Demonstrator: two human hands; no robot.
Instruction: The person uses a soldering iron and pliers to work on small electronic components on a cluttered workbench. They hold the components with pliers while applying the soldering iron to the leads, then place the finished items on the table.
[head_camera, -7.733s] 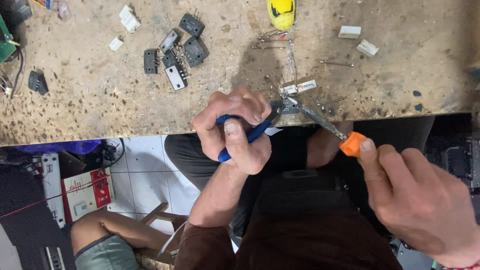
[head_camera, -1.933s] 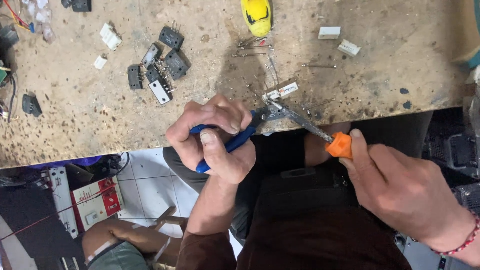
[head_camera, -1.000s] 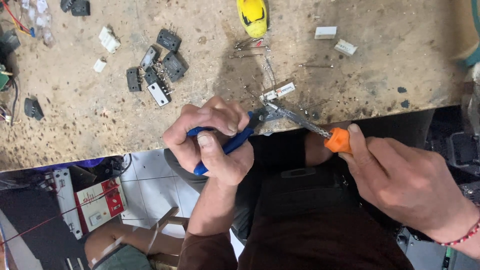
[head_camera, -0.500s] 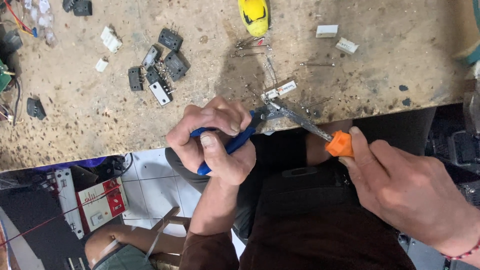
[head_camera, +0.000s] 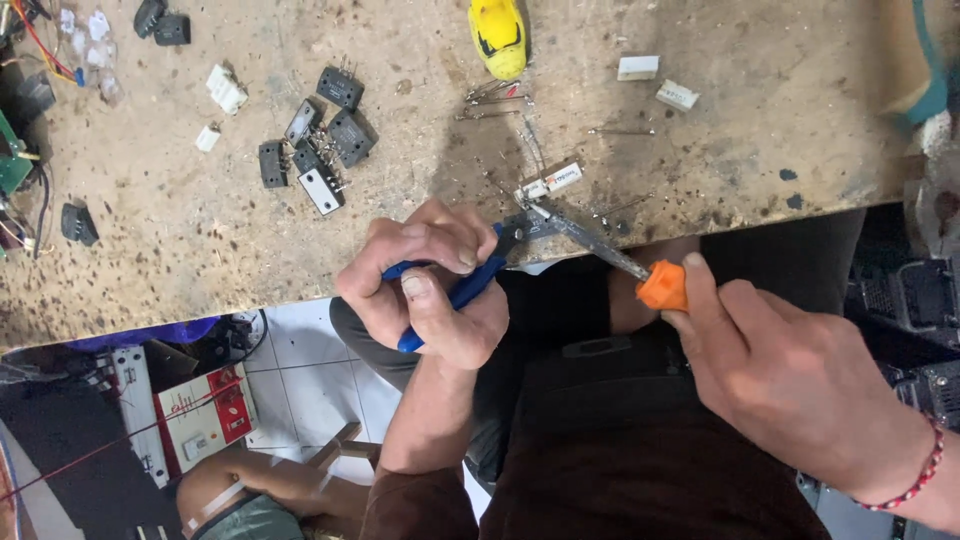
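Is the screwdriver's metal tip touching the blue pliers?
Touching: the head view shows the screwdriver blade meeting the nose of the blue pliers with no gap.

Blue-handled pliers (head_camera: 470, 285) gripping small white part (head_camera: 548, 184) at bench edge; orange-handled screwdriver (head_camera: 640, 280) tip touching it

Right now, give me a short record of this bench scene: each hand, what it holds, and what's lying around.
Left hand: gripping blue-handled pliers
Pliers' nose: at a small white component near the workbench edge
Right hand: holding an orange-handled tool, tip at the same spot
Nearby: black components, yellow object, white blocks
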